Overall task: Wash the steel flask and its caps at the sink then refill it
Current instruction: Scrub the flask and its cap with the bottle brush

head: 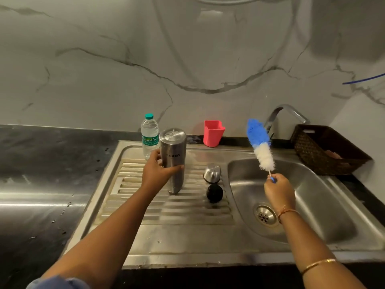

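- The steel flask (173,161) is stood upside down, base up, on the ribbed draining board (145,205) left of the sink bowl (312,195).
- It is gripped around the middle by the left hand (155,172), thumb on the near side and fingers curled round the left side.
- A bottle brush (261,146), blue at the tip and white lower down, is held up over the bowl's left edge.
- Its thin handle is pinched in the curled fingers of the right hand (278,190).
- Two caps are seen just right of the flask on the ribs: a steel cap (212,173) farther back, a black cap (214,192) just in front of it.
- A plastic water bottle (149,134) is stood just behind the flask, to its left.
- A pink cup (213,133) is set against the wall, with the tap (285,113) and a dark woven basket (325,151) off to the right.
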Action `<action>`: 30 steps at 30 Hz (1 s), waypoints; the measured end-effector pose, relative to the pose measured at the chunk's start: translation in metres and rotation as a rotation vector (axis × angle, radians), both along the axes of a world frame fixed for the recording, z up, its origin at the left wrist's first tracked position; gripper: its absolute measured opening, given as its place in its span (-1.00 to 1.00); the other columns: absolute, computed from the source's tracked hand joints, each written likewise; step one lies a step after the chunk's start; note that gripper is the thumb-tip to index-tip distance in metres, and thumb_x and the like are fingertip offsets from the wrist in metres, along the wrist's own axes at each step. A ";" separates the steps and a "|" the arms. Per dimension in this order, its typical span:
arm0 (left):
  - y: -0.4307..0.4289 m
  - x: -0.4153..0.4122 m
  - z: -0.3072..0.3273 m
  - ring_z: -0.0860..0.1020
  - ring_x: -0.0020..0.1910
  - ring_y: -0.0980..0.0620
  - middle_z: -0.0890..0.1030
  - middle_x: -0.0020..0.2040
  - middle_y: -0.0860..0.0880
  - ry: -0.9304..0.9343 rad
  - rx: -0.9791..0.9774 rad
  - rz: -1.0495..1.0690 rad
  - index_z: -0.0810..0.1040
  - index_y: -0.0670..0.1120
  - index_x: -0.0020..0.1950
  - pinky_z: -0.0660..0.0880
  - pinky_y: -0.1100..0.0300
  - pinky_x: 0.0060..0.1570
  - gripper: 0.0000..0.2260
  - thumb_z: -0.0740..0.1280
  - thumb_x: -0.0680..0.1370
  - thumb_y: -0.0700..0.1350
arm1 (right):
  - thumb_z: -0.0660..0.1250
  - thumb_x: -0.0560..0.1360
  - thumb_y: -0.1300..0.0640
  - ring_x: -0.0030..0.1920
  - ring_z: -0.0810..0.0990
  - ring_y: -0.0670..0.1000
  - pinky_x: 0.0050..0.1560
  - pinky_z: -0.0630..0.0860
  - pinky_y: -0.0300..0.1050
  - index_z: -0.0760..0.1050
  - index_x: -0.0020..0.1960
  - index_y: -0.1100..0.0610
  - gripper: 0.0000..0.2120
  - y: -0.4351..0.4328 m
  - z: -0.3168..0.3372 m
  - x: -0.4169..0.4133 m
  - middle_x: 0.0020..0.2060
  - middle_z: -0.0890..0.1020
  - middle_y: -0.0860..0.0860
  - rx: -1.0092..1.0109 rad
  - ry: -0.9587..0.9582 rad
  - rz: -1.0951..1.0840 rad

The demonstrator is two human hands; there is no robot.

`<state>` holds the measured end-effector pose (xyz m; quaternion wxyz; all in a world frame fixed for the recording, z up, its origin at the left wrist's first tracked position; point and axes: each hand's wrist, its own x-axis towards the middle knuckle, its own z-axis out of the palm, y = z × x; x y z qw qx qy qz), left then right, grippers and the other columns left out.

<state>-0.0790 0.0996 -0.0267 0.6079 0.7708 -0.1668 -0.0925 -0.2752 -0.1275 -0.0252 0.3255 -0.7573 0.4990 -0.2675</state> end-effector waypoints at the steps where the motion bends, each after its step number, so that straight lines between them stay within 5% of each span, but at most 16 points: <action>1: -0.003 0.005 -0.001 0.47 0.05 0.03 0.48 0.08 0.05 0.005 -0.001 0.006 0.40 -0.05 0.22 0.44 0.17 0.01 -0.43 0.58 0.31 -0.12 | 0.15 0.55 0.22 -0.26 0.43 0.12 -0.20 0.32 -0.09 0.45 -0.09 0.17 -0.88 -0.004 -0.001 0.002 -0.26 0.49 0.10 0.003 -0.004 0.002; 14: -0.026 0.020 -0.012 0.45 0.06 0.09 0.48 0.10 0.08 -0.038 0.044 0.100 0.36 0.02 0.20 0.42 0.19 0.02 -0.41 0.59 0.29 -0.03 | 0.16 0.57 0.20 -0.17 0.44 0.09 -0.19 0.28 -0.15 0.51 0.09 0.23 -0.80 -0.037 0.014 0.040 -0.16 0.52 0.11 -0.031 -0.010 0.035; 20: -0.028 0.020 -0.017 0.48 0.24 -0.05 0.51 0.28 -0.04 -0.051 0.070 0.103 0.35 -0.02 0.28 0.44 0.14 0.09 -0.36 0.57 0.31 -0.01 | 0.16 0.57 0.20 -0.15 0.44 0.09 -0.16 0.27 -0.17 0.51 0.14 0.25 -0.76 -0.043 0.015 0.047 -0.06 0.57 0.19 -0.031 -0.012 0.042; 30: -0.030 0.019 -0.017 0.47 0.26 -0.09 0.50 0.29 -0.06 -0.079 0.047 0.077 0.32 -0.04 0.33 0.43 0.12 0.11 -0.36 0.55 0.35 -0.07 | 0.18 0.56 0.20 -0.04 0.54 0.21 -0.14 0.33 -0.13 0.53 0.13 0.23 -0.77 -0.056 0.004 0.042 -0.08 0.59 0.19 -0.078 0.041 0.041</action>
